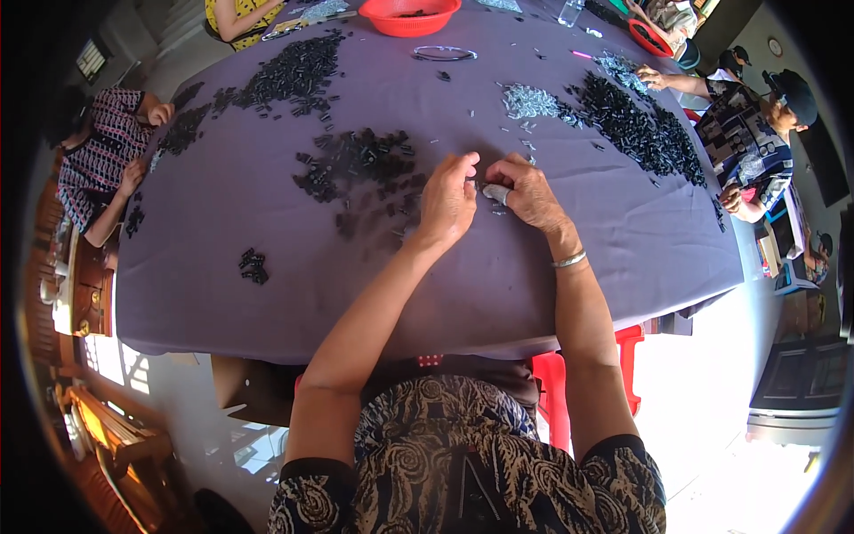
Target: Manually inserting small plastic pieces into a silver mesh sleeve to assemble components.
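Above the middle of the cloth, my left hand (449, 203) and my right hand (531, 198) almost meet at their fingertips. Both are closed in a pinch, and whatever they hold is too small to make out. A pale cover (496, 193) wraps a digit of the right hand, and a bangle circles that wrist. Just left of my left hand lies a loose pile of small black pieces (356, 165), partly in shadow. Beyond my right hand is a heap of small clear pieces (531, 101), with a few strays closer in.
The purple-grey cloth (294, 307) covers a large table. Bigger black heaps lie at far left (298, 76) and right (636, 125). A small black cluster (253, 265) sits near left. Glasses (445, 53) and a red basket (409, 18) stand beyond. Other people work around the edge.
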Action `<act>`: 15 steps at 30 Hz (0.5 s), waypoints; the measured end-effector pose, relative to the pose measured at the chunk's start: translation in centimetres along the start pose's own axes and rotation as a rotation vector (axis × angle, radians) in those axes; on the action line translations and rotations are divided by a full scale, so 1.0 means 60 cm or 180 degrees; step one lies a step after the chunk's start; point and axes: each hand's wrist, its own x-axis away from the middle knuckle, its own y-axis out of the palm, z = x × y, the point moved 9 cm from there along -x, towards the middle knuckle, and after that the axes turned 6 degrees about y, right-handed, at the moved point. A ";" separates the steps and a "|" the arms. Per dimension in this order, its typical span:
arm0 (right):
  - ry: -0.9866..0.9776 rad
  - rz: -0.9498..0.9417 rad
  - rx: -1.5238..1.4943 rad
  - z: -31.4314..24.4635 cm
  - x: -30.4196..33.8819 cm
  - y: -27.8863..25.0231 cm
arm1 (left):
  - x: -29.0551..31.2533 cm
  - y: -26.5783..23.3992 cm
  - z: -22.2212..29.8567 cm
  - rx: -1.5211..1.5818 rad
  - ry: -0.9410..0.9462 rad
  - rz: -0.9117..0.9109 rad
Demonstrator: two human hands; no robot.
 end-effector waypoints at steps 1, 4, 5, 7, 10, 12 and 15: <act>0.0008 0.0007 -0.0002 0.001 -0.002 0.002 | 0.001 0.004 -0.002 0.0004 0.0003 -0.0010; -0.0236 0.0023 0.0287 -0.003 -0.002 0.011 | 0.010 0.000 -0.002 0.0000 0.0001 0.0215; -0.0389 0.0141 0.0420 -0.009 0.002 0.009 | 0.012 -0.002 0.003 0.0022 0.0031 0.0193; -0.0537 0.0245 0.0556 -0.016 0.009 0.006 | 0.010 -0.004 0.010 0.0048 0.0048 0.0174; -0.0018 0.0035 -0.0486 -0.012 0.008 0.005 | 0.008 -0.014 0.035 -0.0094 0.0505 0.0104; 0.0041 -0.0044 -0.0616 -0.010 0.007 0.006 | 0.011 -0.009 0.017 0.0191 0.0276 0.0078; 0.0162 -0.0179 -0.0749 -0.005 0.006 0.005 | 0.013 -0.001 -0.002 0.0626 -0.0051 0.0055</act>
